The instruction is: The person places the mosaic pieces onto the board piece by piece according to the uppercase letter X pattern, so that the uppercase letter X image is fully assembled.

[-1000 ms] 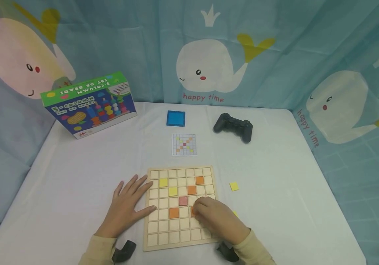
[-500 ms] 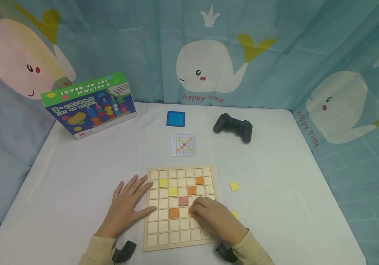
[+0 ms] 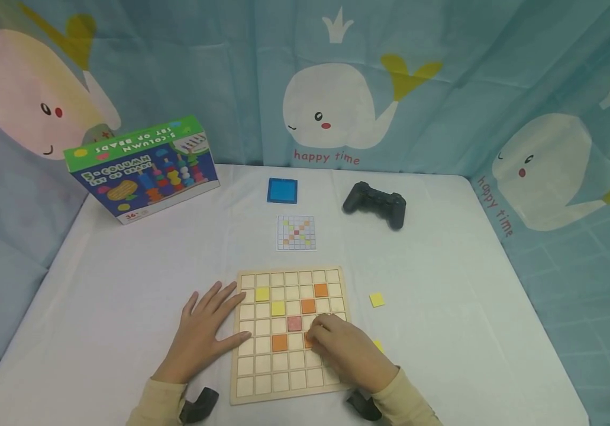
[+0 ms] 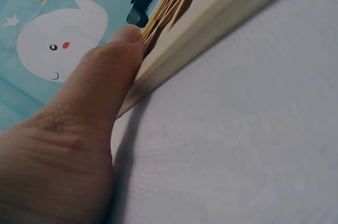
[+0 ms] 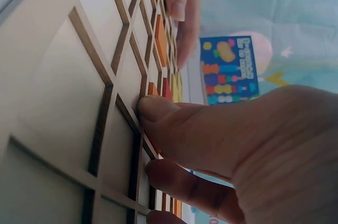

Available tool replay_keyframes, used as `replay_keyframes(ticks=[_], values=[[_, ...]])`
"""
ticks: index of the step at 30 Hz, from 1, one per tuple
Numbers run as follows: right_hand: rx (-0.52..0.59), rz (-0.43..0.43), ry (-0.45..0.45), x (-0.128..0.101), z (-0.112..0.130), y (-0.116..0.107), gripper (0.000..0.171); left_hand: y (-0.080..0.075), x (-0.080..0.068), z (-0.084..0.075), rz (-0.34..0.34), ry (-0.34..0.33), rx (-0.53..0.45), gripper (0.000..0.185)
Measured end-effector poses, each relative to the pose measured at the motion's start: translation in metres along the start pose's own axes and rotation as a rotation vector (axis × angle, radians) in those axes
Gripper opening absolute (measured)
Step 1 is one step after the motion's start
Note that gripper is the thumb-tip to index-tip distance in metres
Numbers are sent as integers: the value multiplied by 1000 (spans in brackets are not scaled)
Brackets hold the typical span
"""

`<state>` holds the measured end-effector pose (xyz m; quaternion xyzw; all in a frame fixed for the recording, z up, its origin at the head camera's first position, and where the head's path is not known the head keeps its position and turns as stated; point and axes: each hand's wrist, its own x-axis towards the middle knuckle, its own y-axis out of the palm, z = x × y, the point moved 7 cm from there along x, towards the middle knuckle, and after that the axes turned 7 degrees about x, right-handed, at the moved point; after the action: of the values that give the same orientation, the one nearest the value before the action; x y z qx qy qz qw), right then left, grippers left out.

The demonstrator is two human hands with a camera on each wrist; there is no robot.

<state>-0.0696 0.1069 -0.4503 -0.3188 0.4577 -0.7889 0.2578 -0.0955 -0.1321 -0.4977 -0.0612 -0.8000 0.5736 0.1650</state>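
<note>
A wooden grid board (image 3: pixel 262 394) lies on the white table in the head view. My left hand (image 3: pixel 202 331) rests on its left edge, fingers spread; the left wrist view has the thumb (image 4: pixel 113 60) against the rim. My right hand (image 3: pixel 349 349) is over the board's right side, its thumb (image 5: pixel 163 113) and fingers on an orange tile (image 3: pixel 308 340), mostly hidden beneath them. Other orange tiles (image 3: pixel 280 342), two yellow tiles (image 3: pixel 278 308) and a red tile (image 3: pixel 294 323) sit in squares of the grid.
One loose yellow tile (image 3: pixel 376 300) lies right of the board; another (image 3: pixel 378 345) is partly behind my right hand. Beyond the board are a pattern card (image 3: pixel 296 233), a blue square frame (image 3: pixel 282 191), a black game controller (image 3: pixel 374 205) and a bead-set box (image 3: pixel 145 171).
Since the earliest frame, my right hand and the orange tile under its fingers have shifted very slightly left. My left hand stays in place on the board's edge.
</note>
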Motion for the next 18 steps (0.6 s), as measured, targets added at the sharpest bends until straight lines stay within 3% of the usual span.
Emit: replay_keyframes(ticks=[9, 14, 18], values=[[0, 26, 5, -1, -2, 2, 16, 0, 0, 0, 1, 2, 5, 78], [-23, 45, 94, -3, -13, -10, 23, 0, -1, 0, 8, -2, -5, 78], [-71, -10, 178, -11, -31, -33, 22, -1, -1, -1, 4, -5, -3, 78]])
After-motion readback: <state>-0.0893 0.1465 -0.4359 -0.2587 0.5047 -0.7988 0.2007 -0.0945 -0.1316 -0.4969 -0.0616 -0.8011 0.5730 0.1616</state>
